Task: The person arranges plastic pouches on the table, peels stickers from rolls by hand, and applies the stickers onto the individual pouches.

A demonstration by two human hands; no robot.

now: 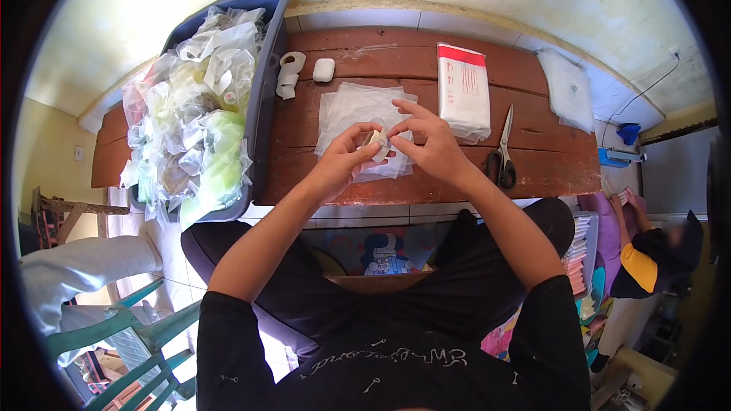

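Over a stack of translucent sheets [339,110] on the brown wooden table [365,65], my left hand [346,156] is closed around a small whitish roll [378,144]. My right hand [426,141] touches the roll's right side with thumb and index finger pinched together; its other fingers are partly raised. Whatever lies between those fingertips is too small to name. Black-handled scissors [502,154] lie right of my right hand, near a plastic-wrapped pack with a red band [464,91].
A grey tub [276,23] heaped with plastic packaging [202,99] stands at the left. A white roll [289,72] and white case [324,70] lie beside it. Clear bags [565,87] lie at the back right. Another person [651,259] sits at the far right.
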